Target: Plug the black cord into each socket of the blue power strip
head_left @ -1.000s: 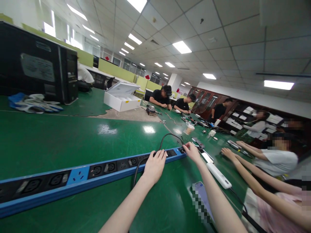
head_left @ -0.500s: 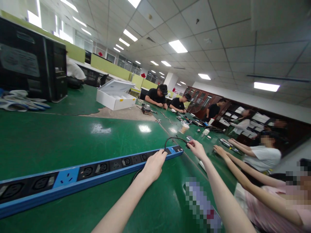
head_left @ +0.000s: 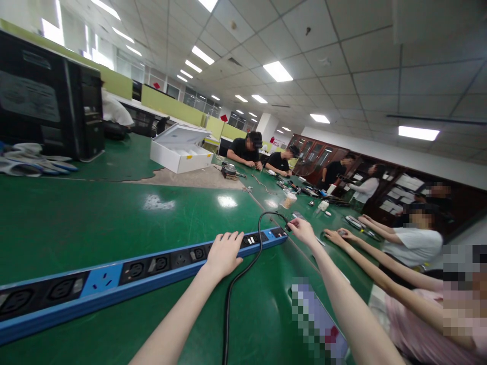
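Observation:
A long blue power strip [head_left: 163, 276] with black and blue sockets lies slantwise across the green table. My left hand [head_left: 223, 253] rests on its far half with the fingers stretched out over the sockets, holding nothing. Beyond the strip's far end, my right hand [head_left: 302, 229] pinches the end of a black power cord [head_left: 227, 309]. From there the cord arches over the strip and runs down toward the front edge of the view. My right fingers partly hide the plug.
A black computer case [head_left: 49, 96] and white gloves [head_left: 34, 159] are at the left. An open white box [head_left: 180, 152] stands farther back. Near my right forearm lies a blurred flat object [head_left: 317, 319]. Another person's hands [head_left: 337, 237] rest on the table at right.
My left hand has let go of the cord, moved left and flattened onto the power strip. My right hand still holds the cord end, slightly shifted. The cord now hangs in a longer arc.

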Demonstrator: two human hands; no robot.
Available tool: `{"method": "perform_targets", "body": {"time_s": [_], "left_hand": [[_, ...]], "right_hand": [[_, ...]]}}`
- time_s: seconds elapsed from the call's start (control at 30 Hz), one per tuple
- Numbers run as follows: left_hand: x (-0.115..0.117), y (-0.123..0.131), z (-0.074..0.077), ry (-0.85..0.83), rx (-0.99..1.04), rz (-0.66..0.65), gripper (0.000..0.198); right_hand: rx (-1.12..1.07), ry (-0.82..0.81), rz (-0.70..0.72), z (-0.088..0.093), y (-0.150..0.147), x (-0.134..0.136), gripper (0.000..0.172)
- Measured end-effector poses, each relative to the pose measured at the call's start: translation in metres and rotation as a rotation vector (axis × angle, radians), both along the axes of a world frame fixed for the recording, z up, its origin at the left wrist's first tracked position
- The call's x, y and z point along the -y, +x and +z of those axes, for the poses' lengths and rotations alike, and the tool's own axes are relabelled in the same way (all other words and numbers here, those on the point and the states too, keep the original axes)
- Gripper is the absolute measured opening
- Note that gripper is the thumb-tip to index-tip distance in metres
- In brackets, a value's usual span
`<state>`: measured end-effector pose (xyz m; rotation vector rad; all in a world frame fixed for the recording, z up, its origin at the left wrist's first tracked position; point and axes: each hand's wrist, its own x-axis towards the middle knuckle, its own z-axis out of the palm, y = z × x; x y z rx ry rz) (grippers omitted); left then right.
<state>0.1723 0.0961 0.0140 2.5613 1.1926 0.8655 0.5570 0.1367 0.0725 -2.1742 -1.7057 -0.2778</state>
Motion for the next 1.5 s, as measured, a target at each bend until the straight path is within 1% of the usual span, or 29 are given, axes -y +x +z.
{"method": "perform_targets", "body": {"time_s": [0.07,0.17,0.33,0.6,0.73,0.83,0.9,1.03,1.13,1.2,1.27,1.4,1.5], "left_hand": [[-0.001,0.001,-0.007,0.016,-0.046,0.027,0.071],[-0.003,0.004,-0.012,0.038,-0.095,0.049,0.067],[-0.004,0.005,-0.011,0.061,-0.144,0.061,0.066],[-0.003,0.005,-0.01,0.072,-0.168,0.072,0.066],[-0.003,0.005,-0.009,0.077,-0.173,0.078,0.066],[-0.002,0.005,-0.009,0.079,-0.174,0.076,0.066],[-0.001,0.004,-0.009,0.08,-0.171,0.073,0.066],[-0.001,0.004,-0.008,0.08,-0.169,0.077,0.066],[-0.001,0.004,-0.008,0.077,-0.173,0.085,0.066],[-0.001,0.004,-0.008,0.076,-0.175,0.088,0.066],[-0.001,0.004,-0.009,0.075,-0.175,0.09,0.066],[-0.001,0.005,-0.01,0.075,-0.171,0.088,0.066],[-0.001,0.005,-0.011,0.08,-0.17,0.088,0.067]], "right_hand": [[0.014,-0.007,-0.009,-0.003,-0.005,-0.007,0.024],[0.034,-0.008,-0.023,-0.01,-0.012,-0.015,0.024],[0.075,0.006,-0.048,-0.017,-0.019,-0.019,0.026],[0.086,0.033,-0.092,-0.024,-0.018,-0.009,0.03],[0.098,0.024,-0.124,-0.027,-0.024,-0.008,0.032],[0.145,-0.019,-0.14,-0.023,-0.029,-0.011,0.035],[0.162,-0.082,-0.138,-0.014,-0.029,-0.014,0.035],[0.148,-0.207,-0.09,0.01,-0.022,-0.027,0.026],[0.137,-0.272,-0.049,0.021,-0.017,-0.04,0.021],[0.139,-0.281,-0.042,0.021,-0.017,-0.045,0.02],[0.149,-0.265,-0.053,0.015,-0.019,-0.044,0.021],[0.171,-0.21,-0.092,0.002,-0.022,-0.032,0.027],[0.174,-0.197,-0.099,0.001,-0.022,-0.028,0.028]]}}
